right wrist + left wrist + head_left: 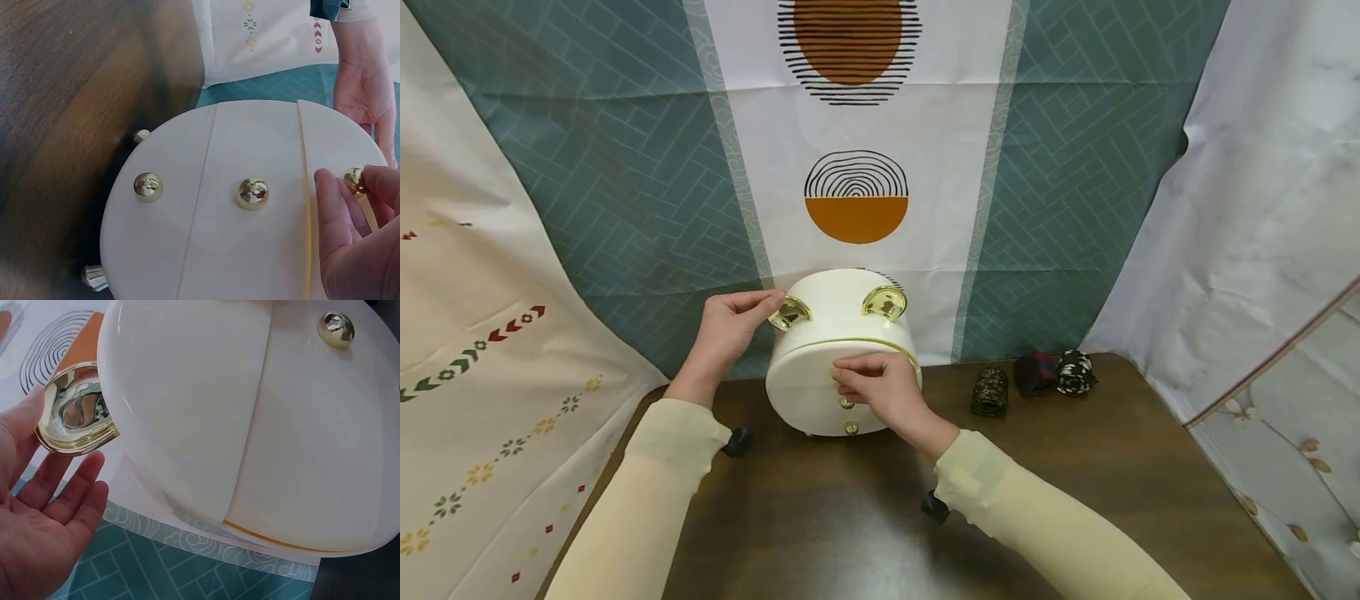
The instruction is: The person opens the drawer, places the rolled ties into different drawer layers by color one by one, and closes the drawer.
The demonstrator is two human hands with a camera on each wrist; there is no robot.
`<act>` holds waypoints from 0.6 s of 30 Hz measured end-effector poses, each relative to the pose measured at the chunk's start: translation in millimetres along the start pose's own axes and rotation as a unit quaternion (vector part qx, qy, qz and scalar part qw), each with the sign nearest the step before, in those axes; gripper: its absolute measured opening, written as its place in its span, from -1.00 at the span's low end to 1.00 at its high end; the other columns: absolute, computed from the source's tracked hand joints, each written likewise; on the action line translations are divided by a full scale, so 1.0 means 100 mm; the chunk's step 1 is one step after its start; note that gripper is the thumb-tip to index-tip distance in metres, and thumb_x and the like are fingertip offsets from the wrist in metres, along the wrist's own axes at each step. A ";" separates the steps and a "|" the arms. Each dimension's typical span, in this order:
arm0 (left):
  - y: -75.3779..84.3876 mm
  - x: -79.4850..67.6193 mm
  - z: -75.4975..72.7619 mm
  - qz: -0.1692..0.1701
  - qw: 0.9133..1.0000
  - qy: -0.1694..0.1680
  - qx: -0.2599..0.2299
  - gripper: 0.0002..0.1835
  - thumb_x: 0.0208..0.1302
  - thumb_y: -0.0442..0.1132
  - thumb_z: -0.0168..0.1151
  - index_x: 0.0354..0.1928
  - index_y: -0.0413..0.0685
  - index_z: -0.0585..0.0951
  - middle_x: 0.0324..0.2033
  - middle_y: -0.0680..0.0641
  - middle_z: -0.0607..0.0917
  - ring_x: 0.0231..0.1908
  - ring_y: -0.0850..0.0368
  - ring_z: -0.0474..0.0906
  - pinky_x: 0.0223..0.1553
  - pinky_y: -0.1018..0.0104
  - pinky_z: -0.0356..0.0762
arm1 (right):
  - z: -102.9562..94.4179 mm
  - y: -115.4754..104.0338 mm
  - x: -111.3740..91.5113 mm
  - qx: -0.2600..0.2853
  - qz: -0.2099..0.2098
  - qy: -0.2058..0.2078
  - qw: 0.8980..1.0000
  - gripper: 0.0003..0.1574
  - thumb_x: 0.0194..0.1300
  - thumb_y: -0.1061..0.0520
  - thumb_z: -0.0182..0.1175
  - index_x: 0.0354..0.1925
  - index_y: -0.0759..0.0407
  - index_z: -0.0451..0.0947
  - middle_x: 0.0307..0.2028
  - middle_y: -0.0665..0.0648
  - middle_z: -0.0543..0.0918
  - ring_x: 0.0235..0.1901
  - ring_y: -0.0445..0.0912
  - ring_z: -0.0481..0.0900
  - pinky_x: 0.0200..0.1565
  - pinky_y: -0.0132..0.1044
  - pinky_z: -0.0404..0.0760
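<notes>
A white rounded jewellery box (801, 392) with gold ear-shaped pieces on top stands at the back of the table. Its front carries three drawers with round gold knobs. My left hand (730, 325) pinches the left gold ear (75, 415) between thumb and forefinger, its other fingers spread loosely below. With thumb and fingertips, my right hand (883, 387) pinches the top drawer's knob (354, 179). That drawer's lower edge sits slightly out of line with the middle drawer (253, 237). The middle knob (253, 193) and bottom knob (148, 187) are untouched.
Right of the box lie three rolled patterned cloths: one dark (989, 392), one dark red and blue (1035, 373), one black and white (1076, 372). The brown table (820, 517) meets a hanging curtain (647, 208) behind and pale cloths at both sides.
</notes>
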State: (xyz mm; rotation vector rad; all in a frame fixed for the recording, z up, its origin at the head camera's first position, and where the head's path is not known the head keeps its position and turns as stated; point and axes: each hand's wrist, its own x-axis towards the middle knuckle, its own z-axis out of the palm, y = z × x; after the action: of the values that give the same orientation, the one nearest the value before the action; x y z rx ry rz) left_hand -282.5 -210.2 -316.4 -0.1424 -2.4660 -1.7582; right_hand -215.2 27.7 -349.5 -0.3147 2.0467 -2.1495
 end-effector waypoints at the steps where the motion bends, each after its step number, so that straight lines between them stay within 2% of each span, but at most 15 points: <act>1: -0.03 0.02 0.00 0.001 1.000 0.002 0.001 -0.50 0.07 0.20 0.30 -0.01 0.09 0.68 -0.02 0.07 0.68 0.14 0.17 0.47 0.27 0.09 0.33 | 0.00 0.00 0.00 -0.001 -0.001 -0.001 1.000 -0.70 0.17 0.29 0.27 -0.11 0.41 0.63 -0.17 0.43 0.66 -0.18 0.29 0.64 -0.13 0.04 0.63; 5: -0.03 0.02 0.00 0.001 1.000 0.003 0.005 -0.50 0.07 0.20 0.29 0.00 0.11 0.67 0.00 0.06 0.68 0.15 0.18 0.46 0.26 0.08 0.34 | -0.01 -0.01 -0.01 -0.007 0.000 -0.009 1.000 -0.68 0.17 0.27 0.28 -0.10 0.40 0.63 -0.17 0.43 0.66 -0.19 0.29 0.64 -0.14 0.03 0.63; 12: 0.13 -0.10 -0.01 -0.005 1.000 -0.005 0.006 -0.52 0.16 0.11 0.26 0.04 0.00 0.64 0.05 -0.03 0.65 0.18 0.11 0.45 0.25 0.07 0.36 | 0.00 -0.02 -0.03 -0.011 0.012 -0.025 1.000 -0.66 0.17 0.26 0.28 -0.08 0.41 0.62 -0.15 0.44 0.65 -0.18 0.30 0.63 -0.11 0.06 0.61; 18: 0.17 -0.13 -0.04 0.005 1.000 -0.001 0.009 -0.58 0.20 0.06 0.25 0.00 -0.02 0.66 0.02 -0.07 0.66 0.14 0.10 0.48 0.23 0.07 0.39 | 0.04 -0.03 -0.04 -0.009 0.012 -0.023 1.000 -0.68 0.17 0.29 0.27 -0.09 0.43 0.62 -0.16 0.45 0.65 -0.17 0.35 0.61 -0.12 0.10 0.59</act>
State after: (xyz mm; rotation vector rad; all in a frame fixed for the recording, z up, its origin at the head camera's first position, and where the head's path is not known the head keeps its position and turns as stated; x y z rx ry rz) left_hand -267.3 -208.7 -301.2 -0.1552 -2.4781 -1.7312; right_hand -210.2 24.9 -346.5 -0.3384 2.0343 -2.0920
